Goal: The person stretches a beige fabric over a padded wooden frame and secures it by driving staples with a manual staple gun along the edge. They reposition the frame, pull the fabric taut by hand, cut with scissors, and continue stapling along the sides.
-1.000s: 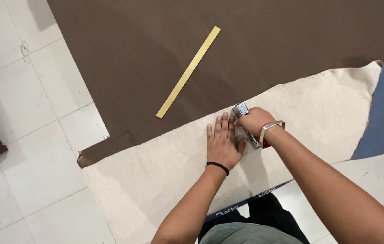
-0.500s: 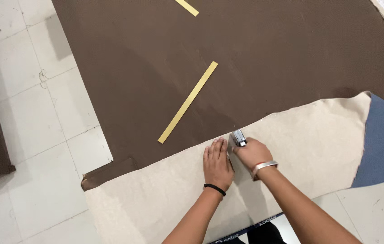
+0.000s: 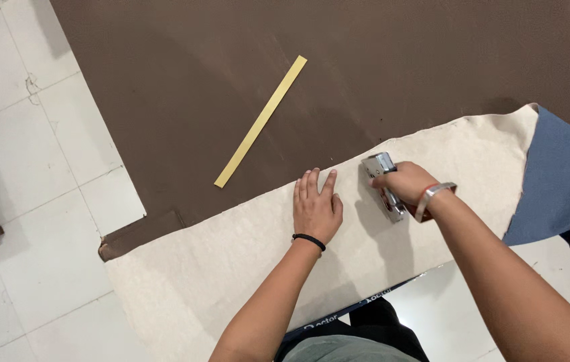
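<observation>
Two hands work one seam here: the metal stapler (image 3: 383, 188) sits nose-down on the beige fabric strip (image 3: 231, 261), close to the strip's upper edge where it overlaps the large brown sheet (image 3: 378, 74). The right hand (image 3: 407, 184) is closed around the stapler's body and lever, wrist ringed by a silver bangle (image 3: 432, 199). The left hand (image 3: 316, 204) lies flat and open on the beige strip just beside the stapler, fingers together and pointing at the edge, gripping nothing, only pressing the cloth down; a black band circles that wrist. As a judgement, the fastening goes best if the flat hand stays near enough to hold the overlap smooth and unwrinkled yet clear of the tool's nose, and if the stapler is kept square to the edge and pushed straight down so both layers are caught. So the tool lies to the right of the flat hand, near but apart from it, both along the same edge. Further out, a yellow flat stick (image 3: 261, 121) lies diagonally on the brown sheet, well apart from the hands; a blue cloth (image 3: 566, 181) overlaps the strip's right end, and white floor tiles (image 3: 23, 167) surround everything.
</observation>
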Demonstrator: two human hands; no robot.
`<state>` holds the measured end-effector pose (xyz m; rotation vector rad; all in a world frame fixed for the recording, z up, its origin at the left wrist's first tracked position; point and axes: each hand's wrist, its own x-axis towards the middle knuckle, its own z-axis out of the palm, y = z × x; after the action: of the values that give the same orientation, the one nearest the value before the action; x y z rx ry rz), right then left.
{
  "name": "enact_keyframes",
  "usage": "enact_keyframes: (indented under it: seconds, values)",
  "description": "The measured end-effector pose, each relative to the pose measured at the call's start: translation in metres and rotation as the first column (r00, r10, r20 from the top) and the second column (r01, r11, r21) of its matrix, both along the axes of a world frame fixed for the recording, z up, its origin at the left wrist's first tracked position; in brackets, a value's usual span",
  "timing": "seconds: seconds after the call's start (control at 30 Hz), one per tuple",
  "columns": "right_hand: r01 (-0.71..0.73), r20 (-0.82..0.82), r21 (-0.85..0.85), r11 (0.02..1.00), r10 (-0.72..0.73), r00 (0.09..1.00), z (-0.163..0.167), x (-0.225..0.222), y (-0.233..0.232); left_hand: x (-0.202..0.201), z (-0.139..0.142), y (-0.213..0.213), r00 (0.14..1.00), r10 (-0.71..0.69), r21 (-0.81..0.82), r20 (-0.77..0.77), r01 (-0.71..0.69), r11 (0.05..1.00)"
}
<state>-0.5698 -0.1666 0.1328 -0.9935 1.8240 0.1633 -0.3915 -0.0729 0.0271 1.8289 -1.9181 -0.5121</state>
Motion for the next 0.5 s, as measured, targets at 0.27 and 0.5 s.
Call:
enact_keyframes:
  seconds: [0.27, 0.5]
  values:
    - [-0.266, -0.275, -0.352, 0.898, 0.172, 0.946, -0.026, 0.009, 0.014, -0.004, -0.002, 0.001, 0.999, 0.02, 0.014, 0.026, -0.021, 1.0]
    - [-0.157, -0.131, -0.344, 0.926, 0.118, 0.984, -0.03, 0.008, 0.031, -0.003, -0.002, 0.001, 0.997, 0.065, -0.048, -0.029, -0.067, 0.997]
